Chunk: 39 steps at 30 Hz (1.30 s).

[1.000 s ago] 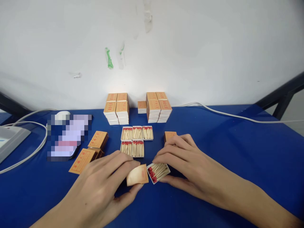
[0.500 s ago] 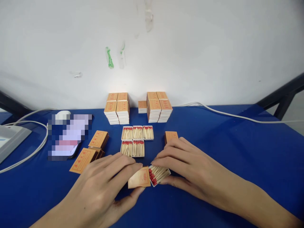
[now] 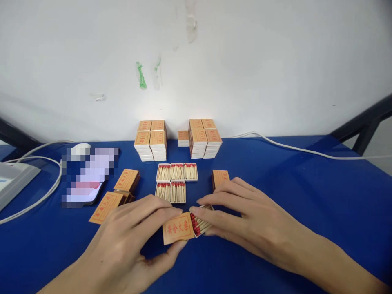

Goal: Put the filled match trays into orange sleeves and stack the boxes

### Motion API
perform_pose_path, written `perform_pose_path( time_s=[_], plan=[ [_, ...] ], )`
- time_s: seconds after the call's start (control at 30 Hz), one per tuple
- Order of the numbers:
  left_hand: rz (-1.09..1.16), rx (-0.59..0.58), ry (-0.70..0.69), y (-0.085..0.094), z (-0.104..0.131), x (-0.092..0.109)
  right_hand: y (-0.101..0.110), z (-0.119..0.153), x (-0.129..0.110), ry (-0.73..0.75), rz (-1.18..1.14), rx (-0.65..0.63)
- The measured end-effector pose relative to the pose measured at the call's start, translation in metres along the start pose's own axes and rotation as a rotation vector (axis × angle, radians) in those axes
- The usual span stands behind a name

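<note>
While I have the left-hand grip (image 3: 128, 234) pinched on an orange printed cardboard sleeve (image 3: 178, 229) and the right-hand grip (image 3: 248, 218) pinched on a white cardboard tray (image 3: 199, 234), the step looks like sliding tray into sleeve. Both are low over the blue desk (image 3: 220, 269), nearer me than the five open white trays of matches (image 3: 178, 192). Tray's end is at the sleeve's right mouth, slightly angled; can't tell how far in. To do this well, I'd square it up first, keep the left pinch light so the mouth stays open, hold the red-tipped wooden matches (image 3: 197, 224) down with the right forefinger, then push straight; a snagged head could crumple the edge.

Versus one second ago: the gap between tray and sleeve has closed, the sleeve has turned so its red print reads clearly, and the right forefinger lies further over the matches. Five trays unchanged.
</note>
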<state>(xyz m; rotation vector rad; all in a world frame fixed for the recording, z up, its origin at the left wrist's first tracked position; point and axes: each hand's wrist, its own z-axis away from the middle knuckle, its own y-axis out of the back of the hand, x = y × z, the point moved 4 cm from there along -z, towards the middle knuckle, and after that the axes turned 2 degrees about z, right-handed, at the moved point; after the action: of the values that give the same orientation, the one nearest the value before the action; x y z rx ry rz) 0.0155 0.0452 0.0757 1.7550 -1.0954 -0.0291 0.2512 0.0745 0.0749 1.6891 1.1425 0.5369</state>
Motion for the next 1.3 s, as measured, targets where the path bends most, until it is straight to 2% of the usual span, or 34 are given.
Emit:
perform_pose_path(
  time_s=[0.13, 0.23, 0.5, 0.73, 0.97, 1.3],
  plan=[
    [0.019, 0.051, 0.042, 0.001, 0.004, -0.004, 0.003, 0.000, 0.003, 0.019, 0.000, 0.051],
    [0.030, 0.047, 0.059, 0.000, 0.006, -0.006, 0.004, 0.000, 0.003, 0.036, 0.003, 0.077],
    [-0.016, 0.051, 0.016, 0.003, 0.006, -0.002, 0.003, 0.001, -0.008, 0.110, 0.072, 0.051],
    [0.017, 0.084, 0.052, 0.002, 0.014, -0.007, 0.005, 0.005, -0.008, 0.099, 0.083, 0.063],
    [0.060, 0.039, 0.055, 0.005, 0.008, -0.005, 0.008, 0.004, -0.012, 0.127, 0.071, 0.139],
    [0.060, 0.129, 0.029, 0.004, 0.012, -0.005, 0.005, 0.006, -0.013, 0.095, 0.007, 0.158]
  ],
)
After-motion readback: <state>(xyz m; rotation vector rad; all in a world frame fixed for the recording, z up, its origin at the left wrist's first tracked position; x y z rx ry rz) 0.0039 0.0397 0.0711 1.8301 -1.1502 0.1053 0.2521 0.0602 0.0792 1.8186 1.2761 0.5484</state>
